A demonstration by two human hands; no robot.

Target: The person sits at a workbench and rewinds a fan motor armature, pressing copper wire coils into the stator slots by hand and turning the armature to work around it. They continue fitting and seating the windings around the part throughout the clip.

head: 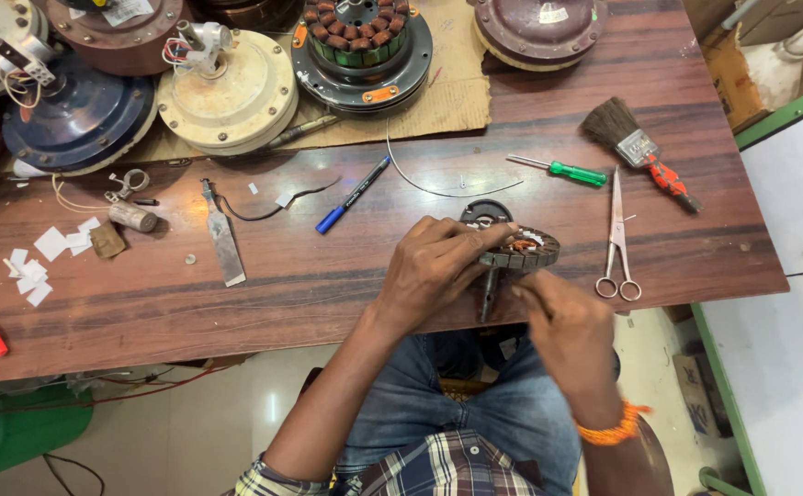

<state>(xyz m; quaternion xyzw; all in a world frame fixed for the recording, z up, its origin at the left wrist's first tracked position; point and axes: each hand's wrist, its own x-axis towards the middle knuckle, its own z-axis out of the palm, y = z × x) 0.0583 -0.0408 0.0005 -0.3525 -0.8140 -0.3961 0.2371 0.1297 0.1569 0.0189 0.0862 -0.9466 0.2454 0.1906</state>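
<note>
at the near edge of the wooden bench you've got the small fan stator pinned under your left hand, fingers curled over its top and clamped on it, while your right hand sits just below it, too blurred for me to tell if it's pinching anything or just closed loose. from what shows, the stator is out of its housing with some copper-coloured winding visible on the rim, so i'd guess you're somewhere mid job on the coils, not near wrapping up. the scissors lie just to the right, untouched, and the green screwdriver, the brush and the blue pen are all parked further back. the bigger wound stator and the cream motor housing at the far side look like separate units, still apart, so reassembly looks a long way off to me.
</note>
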